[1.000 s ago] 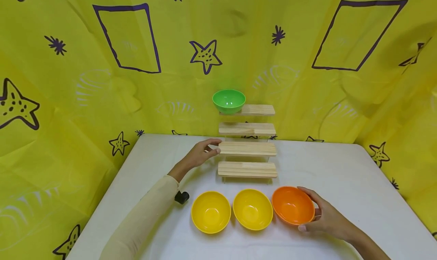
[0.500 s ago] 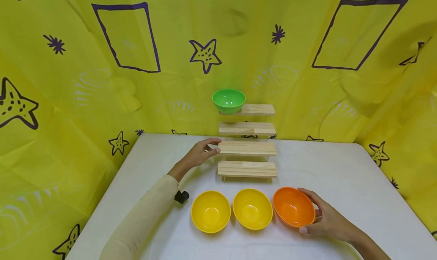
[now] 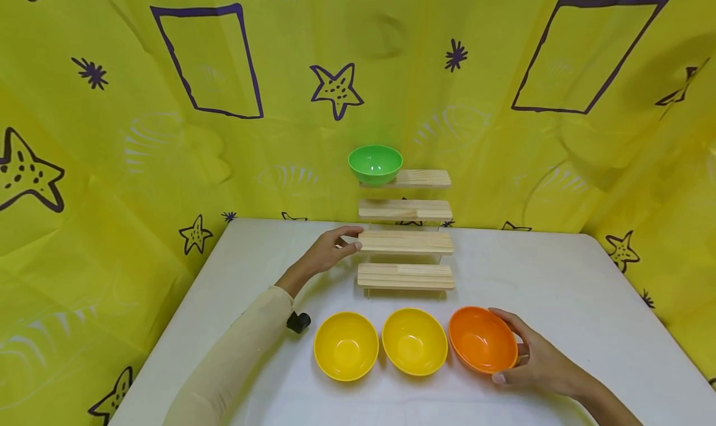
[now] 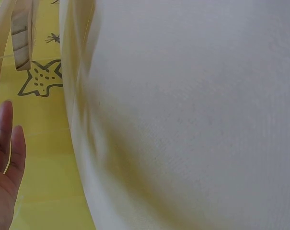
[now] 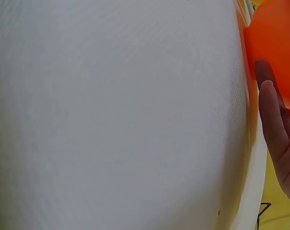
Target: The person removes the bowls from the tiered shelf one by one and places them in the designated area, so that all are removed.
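My left hand (image 3: 326, 252) pinches the left end of a wooden step (image 3: 405, 242), the second from the bottom of a four-tier stand. In the left wrist view its fingers (image 4: 18, 148) show beside the wood. With thumb and fingers spread around its right side, my right hand (image 3: 537, 361) holds an orange bowl (image 3: 482, 339). The right wrist view shows fingers against the bowl's orange wall (image 5: 276, 45). Two yellow bowls (image 3: 346, 346) stand in a row to the left of the orange one. A green bowl (image 3: 375, 164) sits on the left of the top step (image 3: 423, 178).
The stand's lowest step (image 3: 405, 277) rises just behind the bowls. A small black object (image 3: 299, 322) lies by the left sleeve (image 3: 240, 351). Yellow patterned cloth (image 3: 313, 40) hangs behind and at both sides of the white-covered table (image 3: 537, 270).
The orange bowl and right hand have shifted very slightly right, widening the gap to the middle yellow bowl. The left hand keeps its place on the step.
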Action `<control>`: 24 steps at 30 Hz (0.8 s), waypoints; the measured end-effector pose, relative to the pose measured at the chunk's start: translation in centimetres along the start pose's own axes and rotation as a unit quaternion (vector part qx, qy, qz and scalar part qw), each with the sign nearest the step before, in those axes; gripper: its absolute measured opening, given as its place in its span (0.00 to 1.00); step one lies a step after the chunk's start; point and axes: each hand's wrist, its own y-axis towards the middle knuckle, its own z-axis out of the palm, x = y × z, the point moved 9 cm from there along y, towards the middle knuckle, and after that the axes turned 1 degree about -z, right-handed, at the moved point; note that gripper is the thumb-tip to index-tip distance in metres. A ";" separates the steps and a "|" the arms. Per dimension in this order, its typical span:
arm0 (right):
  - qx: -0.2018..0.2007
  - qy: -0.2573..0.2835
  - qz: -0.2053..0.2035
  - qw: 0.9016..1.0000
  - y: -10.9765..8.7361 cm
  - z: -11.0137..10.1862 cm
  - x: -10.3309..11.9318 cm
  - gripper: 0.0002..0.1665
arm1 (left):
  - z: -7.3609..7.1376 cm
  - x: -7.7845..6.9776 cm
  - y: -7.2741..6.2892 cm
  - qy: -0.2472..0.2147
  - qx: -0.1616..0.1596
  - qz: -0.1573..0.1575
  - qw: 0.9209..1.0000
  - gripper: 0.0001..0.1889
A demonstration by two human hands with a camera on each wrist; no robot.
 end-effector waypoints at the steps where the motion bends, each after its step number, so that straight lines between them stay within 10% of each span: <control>1: 0.003 0.002 0.000 1.000 0.0 0.0 0.0 0.60 | 0.0 0.0 0.0 0.000 0.000 0.000 1.000 0.24; 13: 0.030 0.007 -0.033 0.999 -0.4 -0.4 0.3 0.59 | 0.0 0.0 -0.1 -0.005 -0.002 0.003 1.000 0.24; 24: -0.001 -0.017 -0.090 0.996 -1.0 -5.0 1.4 0.40 | -0.1 0.1 0.0 -0.003 0.000 0.005 1.000 0.24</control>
